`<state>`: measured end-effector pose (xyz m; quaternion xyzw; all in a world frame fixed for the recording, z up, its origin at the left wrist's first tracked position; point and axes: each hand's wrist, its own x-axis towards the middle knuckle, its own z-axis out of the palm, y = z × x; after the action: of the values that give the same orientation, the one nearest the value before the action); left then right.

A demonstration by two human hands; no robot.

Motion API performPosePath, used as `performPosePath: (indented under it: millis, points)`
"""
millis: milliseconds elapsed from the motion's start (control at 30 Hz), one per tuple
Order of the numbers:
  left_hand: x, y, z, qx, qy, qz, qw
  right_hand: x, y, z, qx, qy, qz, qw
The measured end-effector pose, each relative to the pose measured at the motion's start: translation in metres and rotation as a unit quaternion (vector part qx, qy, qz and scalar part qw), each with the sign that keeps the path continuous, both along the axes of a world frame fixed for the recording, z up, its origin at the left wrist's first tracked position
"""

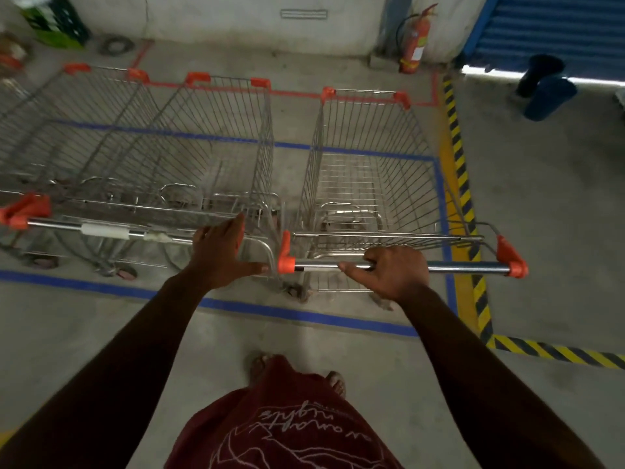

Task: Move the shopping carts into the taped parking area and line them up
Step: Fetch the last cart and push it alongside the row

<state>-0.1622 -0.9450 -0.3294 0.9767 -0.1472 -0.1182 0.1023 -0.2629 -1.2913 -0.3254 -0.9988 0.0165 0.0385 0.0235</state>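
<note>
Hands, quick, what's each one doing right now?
Left hand: open, fingers straight, over the middle cart's handle.
Right hand: curled round the right cart's handle bar.

leftmost cart [50, 137] cut off by the frame edge at 9 o'clock; its far side not seen. handle end of the middle cart [203, 147] covered by the left hand [221, 253]. right hand [394, 274] fingertips hidden under the handle bar [466, 266]. wheels mostly masked by wire baskets. green object [54, 22] at 11 o'clock cropped, blurred, unidentified. shirt lettering [314, 421] inverted, not legible.
</note>
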Motion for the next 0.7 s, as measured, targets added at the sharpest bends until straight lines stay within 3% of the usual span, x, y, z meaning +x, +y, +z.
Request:
performPosePath:
  millis: [300,700]
  points:
    - [0.006,0.021,0.004,-0.020,0.028,-0.040,0.999,0.021,0.038,0.004,0.017,0.006,-0.044,0.999]
    - [0.002,0.026,-0.004,-0.037,-0.010,-0.079,0.996,0.018,0.062,0.000,-0.033,-0.024,-0.074,0.996]
